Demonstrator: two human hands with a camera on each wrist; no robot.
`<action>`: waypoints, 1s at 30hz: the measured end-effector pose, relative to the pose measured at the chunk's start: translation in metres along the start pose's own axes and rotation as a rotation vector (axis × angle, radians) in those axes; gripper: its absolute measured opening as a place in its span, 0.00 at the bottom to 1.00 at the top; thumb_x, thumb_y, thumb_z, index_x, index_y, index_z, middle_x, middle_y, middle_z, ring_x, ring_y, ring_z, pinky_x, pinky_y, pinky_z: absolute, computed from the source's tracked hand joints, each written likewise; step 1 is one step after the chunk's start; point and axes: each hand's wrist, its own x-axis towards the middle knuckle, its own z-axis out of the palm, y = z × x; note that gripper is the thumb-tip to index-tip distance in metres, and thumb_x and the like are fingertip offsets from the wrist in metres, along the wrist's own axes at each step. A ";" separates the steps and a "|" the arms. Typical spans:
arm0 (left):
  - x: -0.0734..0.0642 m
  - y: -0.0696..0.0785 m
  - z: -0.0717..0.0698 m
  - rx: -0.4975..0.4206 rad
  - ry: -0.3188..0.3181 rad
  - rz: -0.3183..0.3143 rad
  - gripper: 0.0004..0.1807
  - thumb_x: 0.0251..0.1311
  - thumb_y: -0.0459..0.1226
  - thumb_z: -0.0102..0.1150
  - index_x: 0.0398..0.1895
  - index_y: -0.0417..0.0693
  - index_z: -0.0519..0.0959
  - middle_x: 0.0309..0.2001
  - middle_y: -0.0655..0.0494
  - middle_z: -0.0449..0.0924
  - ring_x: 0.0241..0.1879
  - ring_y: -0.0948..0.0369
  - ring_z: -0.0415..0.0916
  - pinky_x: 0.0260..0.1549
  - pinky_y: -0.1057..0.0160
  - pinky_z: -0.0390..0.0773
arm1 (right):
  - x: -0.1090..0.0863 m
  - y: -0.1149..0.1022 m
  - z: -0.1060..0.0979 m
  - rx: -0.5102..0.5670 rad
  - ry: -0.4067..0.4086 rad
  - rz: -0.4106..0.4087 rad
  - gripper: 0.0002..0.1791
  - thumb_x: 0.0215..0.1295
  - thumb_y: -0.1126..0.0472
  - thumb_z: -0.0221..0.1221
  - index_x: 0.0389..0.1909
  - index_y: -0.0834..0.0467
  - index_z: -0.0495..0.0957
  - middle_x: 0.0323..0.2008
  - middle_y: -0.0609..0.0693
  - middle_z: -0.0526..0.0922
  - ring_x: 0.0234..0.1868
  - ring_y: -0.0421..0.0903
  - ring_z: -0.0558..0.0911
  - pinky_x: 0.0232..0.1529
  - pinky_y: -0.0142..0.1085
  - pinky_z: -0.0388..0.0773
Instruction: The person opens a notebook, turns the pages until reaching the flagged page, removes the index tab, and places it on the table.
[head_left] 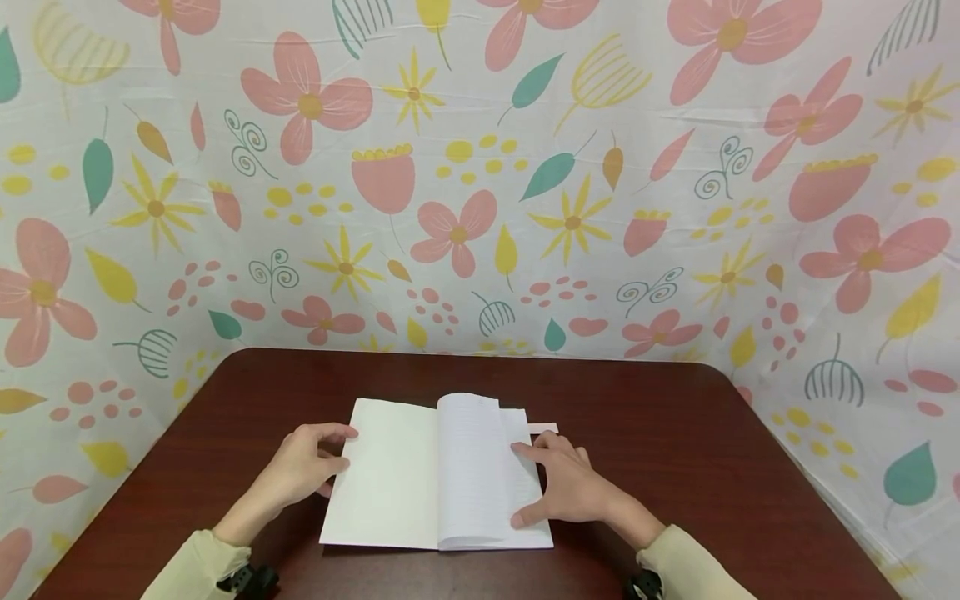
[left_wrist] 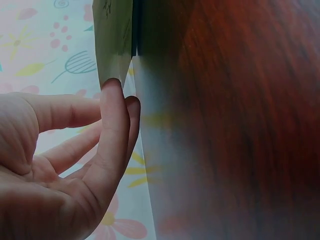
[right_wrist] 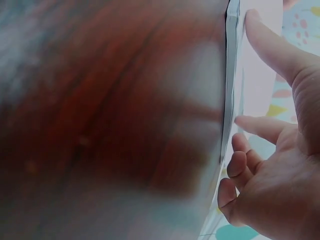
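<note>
A person w/ both hands on an open notebook (head_left: 448, 479), pages white & the R side faintly ruled, flat at the ctr. of a dark reddish-brown wood table (head_left: 637, 417), 6 o'clock in the head view. The L hand (head_left: 300, 467), at the book's 9 o'clock, pinches the outer edge btwn. bent fingers & thumb; how firmly, can't tell. The R hand (head_left: 562, 479), at 3 o'clock, has thumb & index spread apart, tips resting on the R-hand page, other fingers loosely bent. Narrower leaves (head_left: 472, 467) bow up just right of the spine. A pale pink strip (head_left: 543, 428) juts out at approx. 2 o'clock, next to the R hand. Pale sleeves (head_left: 693, 562), black wristbands (head_left: 255, 581); floral cloth (head_left: 457, 292) hangs at 12 o'clock.
</note>
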 end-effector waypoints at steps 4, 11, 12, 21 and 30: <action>0.000 0.000 0.000 0.001 -0.001 -0.002 0.21 0.62 0.23 0.67 0.60 0.35 0.82 0.52 0.42 0.82 0.35 0.55 0.86 0.23 0.54 0.85 | 0.003 -0.002 -0.001 0.014 0.007 -0.013 0.56 0.42 0.35 0.82 0.72 0.58 0.77 0.51 0.51 0.72 0.53 0.50 0.69 0.43 0.47 0.59; -0.002 0.000 0.000 -0.003 -0.002 0.000 0.21 0.62 0.23 0.67 0.59 0.35 0.82 0.53 0.42 0.83 0.35 0.55 0.86 0.23 0.54 0.85 | 0.007 0.001 -0.003 0.070 0.010 -0.031 0.50 0.47 0.38 0.81 0.70 0.56 0.79 0.54 0.53 0.74 0.55 0.51 0.71 0.47 0.51 0.62; -0.002 0.000 0.000 -0.003 -0.002 0.001 0.21 0.62 0.23 0.67 0.59 0.35 0.82 0.52 0.42 0.83 0.35 0.55 0.86 0.23 0.54 0.85 | 0.007 0.002 -0.003 0.084 0.009 -0.035 0.49 0.48 0.38 0.81 0.70 0.56 0.79 0.53 0.53 0.74 0.55 0.50 0.71 0.47 0.52 0.63; -0.002 -0.002 0.000 -0.002 -0.004 0.003 0.21 0.62 0.23 0.67 0.59 0.35 0.82 0.52 0.43 0.83 0.35 0.56 0.86 0.23 0.54 0.85 | 0.007 0.001 -0.006 0.344 0.007 -0.095 0.38 0.61 0.51 0.77 0.70 0.60 0.78 0.42 0.54 0.74 0.38 0.53 0.70 0.36 0.37 0.68; -0.001 -0.002 0.001 -0.005 0.000 0.003 0.21 0.62 0.23 0.67 0.59 0.35 0.82 0.51 0.42 0.83 0.35 0.55 0.86 0.23 0.54 0.85 | 0.011 -0.006 -0.006 0.506 0.014 -0.046 0.32 0.67 0.57 0.72 0.70 0.62 0.77 0.42 0.50 0.86 0.34 0.45 0.74 0.36 0.33 0.70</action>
